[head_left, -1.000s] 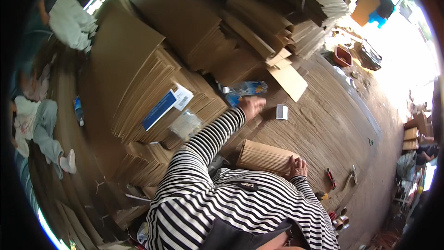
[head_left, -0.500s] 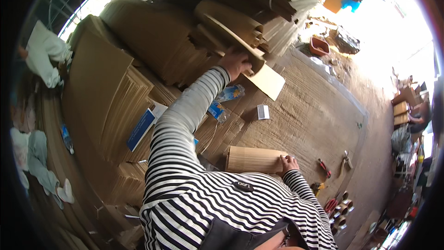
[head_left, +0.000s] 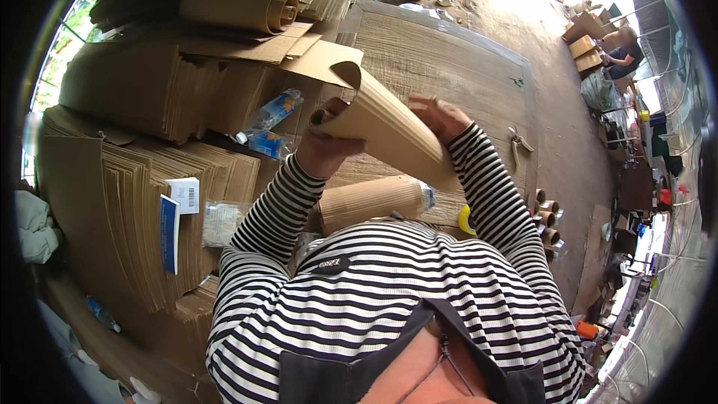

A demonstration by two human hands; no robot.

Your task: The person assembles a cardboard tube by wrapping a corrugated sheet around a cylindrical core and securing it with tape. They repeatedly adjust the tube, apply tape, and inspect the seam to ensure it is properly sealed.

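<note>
A partly rolled sheet of corrugated cardboard (head_left: 389,123) is held up slantwise in front of my chest. My left hand (head_left: 329,146) grips its left end, where the sheet curls inward. Beside the sheet's upper right edge is my right hand (head_left: 443,116), fingers stretched and apart; whether they touch the cardboard I cannot tell. Below, close against my body, lies a second ridged cardboard roll (head_left: 372,203) on the table. A clear bottle end (head_left: 427,196) shows at its right tip. By my right forearm sits a yellow ring-shaped thing (head_left: 466,219), partly hidden by the sleeve.
Tall stacks of flat cardboard (head_left: 127,202) fill the left side, with another cardboard roll (head_left: 239,7) on top. Plastic bottles (head_left: 278,108) lie beside them. Pliers (head_left: 517,148) and several cardboard tubes (head_left: 550,218) are at right. A person (head_left: 622,52) sits far right.
My left hand has brought the curled cardboard from the stack to my chest. My right hand has let go of the lower roll and risen beside this sheet. The view has swung right.
</note>
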